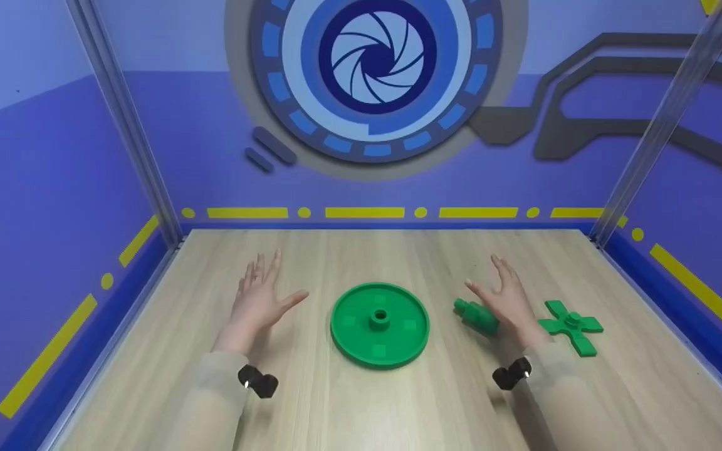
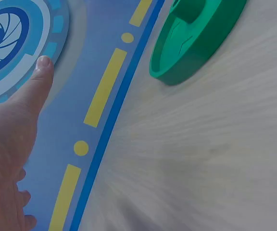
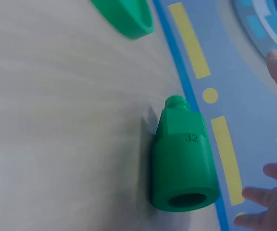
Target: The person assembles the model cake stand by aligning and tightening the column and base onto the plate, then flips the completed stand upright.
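A round green dish (image 1: 361,344) with a raised rim and a hollow central hub lies on the table between the hands. My left hand (image 1: 257,305) is held to its left with fingers and thumb spread, touching nothing. To the dish's right lies a green stepped cylinder (image 1: 477,315) on its side; the right wrist view shows its hollow end and the number 32 on this cylinder (image 3: 184,159). My right hand (image 1: 511,305) hovers just beside it, fingers extended, holding nothing. Right of that hand rests a green four-armed cross (image 1: 574,322) with a central knob, one arm partly hidden behind the wrist.
The light wooden table (image 1: 373,413) is bounded by a blue printed back wall (image 1: 192,144) and side walls. Metal posts (image 1: 132,125) rise at the back corners. A small black device (image 1: 259,381) sits on each wrist.
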A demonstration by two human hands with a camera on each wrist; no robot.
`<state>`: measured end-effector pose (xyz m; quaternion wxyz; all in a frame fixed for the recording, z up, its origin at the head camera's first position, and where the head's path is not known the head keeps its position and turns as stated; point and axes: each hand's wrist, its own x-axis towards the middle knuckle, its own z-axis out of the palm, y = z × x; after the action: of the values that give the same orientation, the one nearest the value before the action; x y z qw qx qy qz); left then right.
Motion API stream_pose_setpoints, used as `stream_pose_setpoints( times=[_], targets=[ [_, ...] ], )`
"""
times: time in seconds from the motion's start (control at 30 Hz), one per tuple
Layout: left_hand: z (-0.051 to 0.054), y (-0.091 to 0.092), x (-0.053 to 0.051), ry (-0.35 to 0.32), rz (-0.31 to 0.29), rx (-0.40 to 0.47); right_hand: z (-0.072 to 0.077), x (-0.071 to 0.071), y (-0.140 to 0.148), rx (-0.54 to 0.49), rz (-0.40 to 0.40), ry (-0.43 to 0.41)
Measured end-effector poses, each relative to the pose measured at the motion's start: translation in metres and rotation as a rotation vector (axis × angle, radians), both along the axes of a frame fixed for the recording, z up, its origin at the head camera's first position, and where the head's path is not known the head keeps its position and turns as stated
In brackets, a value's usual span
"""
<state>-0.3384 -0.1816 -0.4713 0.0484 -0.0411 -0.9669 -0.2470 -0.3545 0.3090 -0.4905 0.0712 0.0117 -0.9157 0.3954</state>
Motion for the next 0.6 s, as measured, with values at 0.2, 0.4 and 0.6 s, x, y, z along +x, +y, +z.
stream_pose_setpoints(
  times=[0.2,0.4,0.6],
  targets=[
    [-0.010,0.013,0.003,0.031,-0.032,0.110,-0.006,0.011,-0.002,-0.213,-0.027,0.002],
    [-0.023,0.028,0.010,0.024,-0.044,0.250,-0.018,0.022,-0.006,-0.404,-0.034,0.020],
    [-0.040,0.042,0.020,0.030,-0.059,0.382,-0.032,0.028,-0.003,-0.445,-0.032,0.046]
  ],
)
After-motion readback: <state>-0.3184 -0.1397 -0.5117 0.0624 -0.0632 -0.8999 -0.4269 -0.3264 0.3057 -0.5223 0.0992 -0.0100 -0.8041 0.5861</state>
